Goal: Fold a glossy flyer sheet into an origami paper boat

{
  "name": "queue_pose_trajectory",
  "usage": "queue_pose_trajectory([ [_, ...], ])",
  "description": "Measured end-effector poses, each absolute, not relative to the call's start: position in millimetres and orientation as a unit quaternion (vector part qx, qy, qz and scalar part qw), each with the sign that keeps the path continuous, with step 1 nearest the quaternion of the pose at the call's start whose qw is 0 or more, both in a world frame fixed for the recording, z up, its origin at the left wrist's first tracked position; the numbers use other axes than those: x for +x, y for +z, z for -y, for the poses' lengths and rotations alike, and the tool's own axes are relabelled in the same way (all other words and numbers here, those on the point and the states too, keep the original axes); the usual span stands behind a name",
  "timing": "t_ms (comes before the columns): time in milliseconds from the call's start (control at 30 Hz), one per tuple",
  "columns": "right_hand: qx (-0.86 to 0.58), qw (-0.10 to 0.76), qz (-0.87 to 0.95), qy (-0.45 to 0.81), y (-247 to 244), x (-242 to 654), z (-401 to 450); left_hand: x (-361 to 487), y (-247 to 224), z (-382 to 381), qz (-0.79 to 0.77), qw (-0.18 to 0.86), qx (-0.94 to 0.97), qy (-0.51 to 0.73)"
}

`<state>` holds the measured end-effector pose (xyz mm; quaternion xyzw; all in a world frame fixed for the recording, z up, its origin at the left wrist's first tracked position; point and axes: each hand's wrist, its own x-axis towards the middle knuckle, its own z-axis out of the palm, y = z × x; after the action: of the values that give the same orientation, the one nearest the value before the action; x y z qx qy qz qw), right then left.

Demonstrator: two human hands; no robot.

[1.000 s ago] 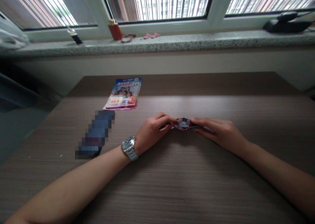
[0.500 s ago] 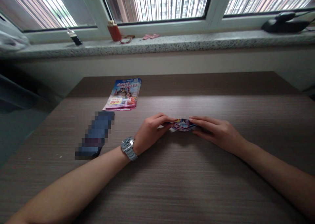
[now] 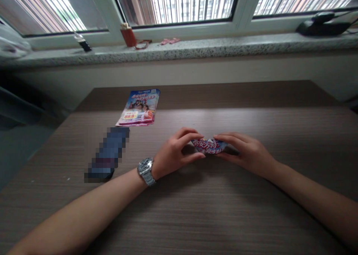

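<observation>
I see the folded printed paper (image 3: 209, 146) in the middle of the frame, just above the table edge nearest me, held between both hands. The left hand (image 3: 175, 154) grasps its left end with curved fingers, and the right hand (image 3: 246, 154) grasps its right end. A leaflet (image 3: 138, 107) lies on the wooden table (image 3: 212, 214) at upper left of the hands, and a pixelated object (image 3: 107, 154) lies below it.

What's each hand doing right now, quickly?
Left hand: closed, holding one end of a folded printed paper.
Right hand: closed, holding the other end of the folded printed paper.
</observation>
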<state>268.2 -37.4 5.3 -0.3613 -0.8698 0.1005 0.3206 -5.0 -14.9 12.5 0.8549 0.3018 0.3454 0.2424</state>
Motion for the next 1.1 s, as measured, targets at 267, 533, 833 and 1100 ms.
queue_pose_trajectory([
  [267,-0.366,0.322,0.866,0.108,7.5,266.4,40.5,-4.4,8.7,16.3,-0.301,0.213,0.872,0.322],
  [533,-0.376,0.308,0.867,0.111,7.6,268.5,40.9,-5.5,9.6,15.8,-0.311,0.21,0.87,0.32],
  [833,-0.378,0.309,0.862,0.133,8.6,266.1,40.5,-4.8,11.2,17.0,-0.311,0.221,0.869,0.315],
  [1100,-0.372,0.318,0.856,0.168,9.2,264.4,39.9,-4.8,11.4,17.1,-0.303,0.224,0.87,0.318],
])
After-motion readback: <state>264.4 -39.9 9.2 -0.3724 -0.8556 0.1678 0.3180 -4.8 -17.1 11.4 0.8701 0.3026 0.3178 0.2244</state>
